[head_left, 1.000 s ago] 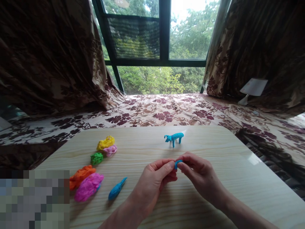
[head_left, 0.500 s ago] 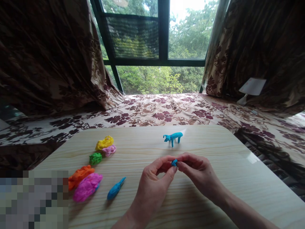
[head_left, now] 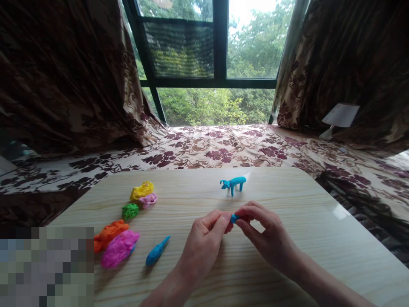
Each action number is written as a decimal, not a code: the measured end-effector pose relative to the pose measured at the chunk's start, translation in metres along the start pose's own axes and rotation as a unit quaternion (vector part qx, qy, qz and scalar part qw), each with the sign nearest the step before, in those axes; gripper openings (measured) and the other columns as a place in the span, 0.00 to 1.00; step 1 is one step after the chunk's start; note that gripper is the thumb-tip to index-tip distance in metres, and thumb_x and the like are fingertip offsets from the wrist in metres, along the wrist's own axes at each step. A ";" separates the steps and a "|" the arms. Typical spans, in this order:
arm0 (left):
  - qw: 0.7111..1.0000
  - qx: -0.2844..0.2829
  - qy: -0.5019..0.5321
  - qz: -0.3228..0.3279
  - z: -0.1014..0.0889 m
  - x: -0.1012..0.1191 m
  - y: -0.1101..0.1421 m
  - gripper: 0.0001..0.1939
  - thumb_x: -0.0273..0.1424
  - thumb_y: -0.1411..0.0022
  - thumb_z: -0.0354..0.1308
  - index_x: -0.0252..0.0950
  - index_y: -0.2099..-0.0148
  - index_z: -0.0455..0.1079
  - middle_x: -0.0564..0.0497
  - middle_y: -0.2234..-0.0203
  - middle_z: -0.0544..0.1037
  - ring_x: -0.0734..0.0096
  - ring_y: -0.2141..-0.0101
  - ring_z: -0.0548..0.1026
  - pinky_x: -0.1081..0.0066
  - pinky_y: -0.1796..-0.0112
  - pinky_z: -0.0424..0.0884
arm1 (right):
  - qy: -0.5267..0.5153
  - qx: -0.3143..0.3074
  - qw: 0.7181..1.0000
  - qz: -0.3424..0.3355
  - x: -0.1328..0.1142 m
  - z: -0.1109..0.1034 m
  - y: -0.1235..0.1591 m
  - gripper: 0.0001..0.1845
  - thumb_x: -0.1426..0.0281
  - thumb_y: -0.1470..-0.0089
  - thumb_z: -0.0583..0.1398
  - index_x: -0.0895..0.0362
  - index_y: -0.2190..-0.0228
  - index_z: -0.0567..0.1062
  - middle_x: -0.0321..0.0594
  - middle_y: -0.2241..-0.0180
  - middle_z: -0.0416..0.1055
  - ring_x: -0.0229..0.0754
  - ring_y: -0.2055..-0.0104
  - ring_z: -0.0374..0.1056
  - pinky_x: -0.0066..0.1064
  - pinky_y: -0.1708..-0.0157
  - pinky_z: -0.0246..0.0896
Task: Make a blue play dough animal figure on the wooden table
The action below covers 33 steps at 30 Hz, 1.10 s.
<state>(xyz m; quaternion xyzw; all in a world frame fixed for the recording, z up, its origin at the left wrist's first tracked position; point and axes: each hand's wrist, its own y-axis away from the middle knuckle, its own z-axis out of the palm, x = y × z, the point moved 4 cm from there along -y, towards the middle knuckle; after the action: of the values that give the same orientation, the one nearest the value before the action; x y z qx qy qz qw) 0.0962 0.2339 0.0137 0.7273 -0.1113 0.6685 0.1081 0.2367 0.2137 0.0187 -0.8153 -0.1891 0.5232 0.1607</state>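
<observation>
A small piece of blue modelling clay (head_left: 234,218) is pinched between the fingertips of both hands, just above the table. My left hand (head_left: 207,232) grips it from the left, thumb pressed against the fingers. From the right, my right hand (head_left: 266,226) holds the same piece between thumb and forefinger. Beyond the hands stands a blue clay animal figure (head_left: 234,183) with legs and curled bits at its head end. A larger blue clay lump (head_left: 156,252), drawn out to a point, lies left of my left hand.
On the table's left lie yellow (head_left: 142,190), pale pink (head_left: 148,201), green (head_left: 130,211), orange (head_left: 110,234) and bright pink clay lumps (head_left: 119,249). Behind the wooden table (head_left: 191,183) is a floral-covered ledge (head_left: 220,147) with a white lamp (head_left: 341,115) at right.
My left thumb and fingers have closed together and shifted slightly left on the blue clay. The right fingers have changed their pinch a little. The view has shifted slightly.
</observation>
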 end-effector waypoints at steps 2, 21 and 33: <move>0.999 0.000 0.020 -0.029 0.000 -0.004 0.001 0.15 0.39 0.42 0.52 0.35 0.69 0.75 0.52 0.78 0.72 0.71 0.71 0.67 0.74 0.67 0.63 | 0.009 -0.002 1.000 0.005 -0.001 0.000 0.000 0.05 0.73 0.46 0.56 0.56 0.70 0.73 0.38 0.73 0.68 0.38 0.70 0.65 0.29 0.70 0.62; 0.956 -0.033 0.263 -0.122 0.004 -0.020 -0.001 0.10 0.31 0.50 0.62 0.30 0.65 0.74 0.46 0.68 0.77 0.67 0.63 0.73 0.63 0.54 0.66 | -0.041 0.001 0.998 0.054 0.008 0.001 0.001 0.06 0.68 0.47 0.58 0.56 0.67 0.73 0.39 0.69 0.69 0.38 0.68 0.67 0.29 0.68 0.64; 0.976 0.107 -0.137 0.130 -0.013 -0.013 -0.008 0.06 0.30 0.45 0.54 0.39 0.68 0.72 0.50 0.70 0.74 0.66 0.63 0.70 0.69 0.58 0.62 | 0.197 -0.116 0.972 -0.050 0.012 0.000 0.005 0.06 0.73 0.46 0.55 0.55 0.69 0.72 0.41 0.67 0.69 0.40 0.67 0.66 0.30 0.67 0.61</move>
<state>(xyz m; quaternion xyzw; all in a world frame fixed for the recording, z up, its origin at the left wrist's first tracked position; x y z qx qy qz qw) 0.0850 0.2454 0.0015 0.7987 -0.1458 0.5790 -0.0745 0.2418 0.2148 0.0067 -0.9047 -0.2538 0.3181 0.1258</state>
